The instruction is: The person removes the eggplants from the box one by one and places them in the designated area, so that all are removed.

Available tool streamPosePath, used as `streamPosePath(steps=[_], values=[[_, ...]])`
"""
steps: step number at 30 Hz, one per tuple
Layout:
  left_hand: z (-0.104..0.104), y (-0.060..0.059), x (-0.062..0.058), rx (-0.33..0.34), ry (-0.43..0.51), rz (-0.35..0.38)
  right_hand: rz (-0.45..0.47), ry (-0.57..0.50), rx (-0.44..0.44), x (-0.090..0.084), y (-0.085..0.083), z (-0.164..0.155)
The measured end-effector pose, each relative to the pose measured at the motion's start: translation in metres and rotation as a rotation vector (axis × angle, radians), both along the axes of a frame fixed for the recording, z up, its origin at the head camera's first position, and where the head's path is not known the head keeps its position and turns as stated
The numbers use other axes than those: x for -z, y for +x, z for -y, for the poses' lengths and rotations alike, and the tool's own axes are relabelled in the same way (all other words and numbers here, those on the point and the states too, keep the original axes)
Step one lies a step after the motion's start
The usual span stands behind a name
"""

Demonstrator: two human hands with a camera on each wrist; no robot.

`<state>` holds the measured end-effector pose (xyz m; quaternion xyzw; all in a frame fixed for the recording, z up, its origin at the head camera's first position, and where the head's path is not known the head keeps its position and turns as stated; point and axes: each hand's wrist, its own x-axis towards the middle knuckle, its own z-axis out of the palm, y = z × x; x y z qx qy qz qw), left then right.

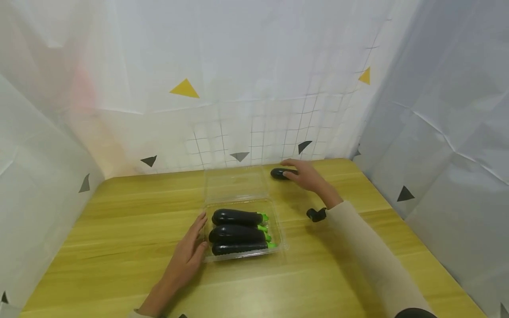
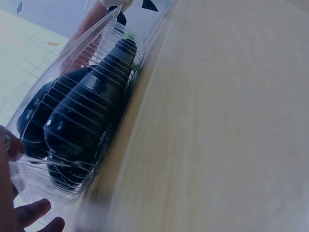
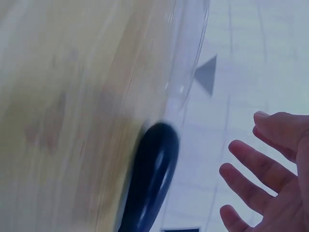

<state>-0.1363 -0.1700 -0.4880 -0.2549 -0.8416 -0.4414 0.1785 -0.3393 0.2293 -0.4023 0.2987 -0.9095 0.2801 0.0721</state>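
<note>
Fingers (image 3: 260, 164) apart on left hand (image 1: 187, 256) against container (image 1: 279, 225), on right hand (image 1: 307, 175) by eggplant (image 1: 277, 173) near back table edge (image 1: 334, 161), before white wall (image 1: 254, 53).

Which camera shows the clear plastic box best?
The head view: nearly the whole clear plastic box shows, with open lid and three eggplants. The left wrist view shows its ribbed side close up; the right wrist, just a clear edge.

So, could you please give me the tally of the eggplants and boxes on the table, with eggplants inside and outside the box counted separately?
Eggplants inside the clear box: 3
Loose eggplant outside it: 1
Clear box, its lid open: 1
Total: 5
</note>
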Motion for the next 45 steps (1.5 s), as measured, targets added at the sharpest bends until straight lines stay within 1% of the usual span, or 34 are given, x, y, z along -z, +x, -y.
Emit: streamPosePath(steps=[4, 7, 11, 13, 16, 19, 26, 33, 40, 45], values=[[0.000, 0.001, 0.001, -0.001, -0.003, 0.002, -0.064, -0.036, -0.068, -0.002, 0.016, 0.015], [0.000, 0.002, 0.002, -0.003, -0.005, 0.003, -0.070, -0.069, -0.119, -0.003, 0.030, 0.026], [0.000, 0.002, 0.002, -0.006, -0.006, -0.001, -0.039, -0.087, -0.160, -0.005, 0.047, 0.037], [0.000, 0.002, 0.002, -0.008, -0.005, -0.004, -0.012, -0.086, -0.164, -0.006, 0.055, 0.042], [0.000, 0.001, 0.002, -0.007, -0.002, -0.010, 0.016, -0.080, -0.171, -0.008, 0.065, 0.049], [0.000, 0.001, 0.002, -0.004, -0.002, -0.014, 0.024, -0.069, -0.184, -0.010, 0.073, 0.054], [0.000, 0.001, 0.002, -0.002, 0.000, -0.010, 0.018, -0.057, -0.245, -0.013, 0.086, 0.063], [0.001, 0.000, 0.002, -0.010, -0.005, -0.014, 0.047, -0.051, -0.313, -0.013, 0.095, 0.070], [0.000, 0.000, 0.001, 0.010, 0.008, -0.017, 0.061, -0.050, -0.359, -0.002, 0.103, 0.076], [-0.001, -0.001, 0.001, -0.002, -0.008, -0.018, 0.042, -0.063, -0.368, 0.006, 0.107, 0.080]])
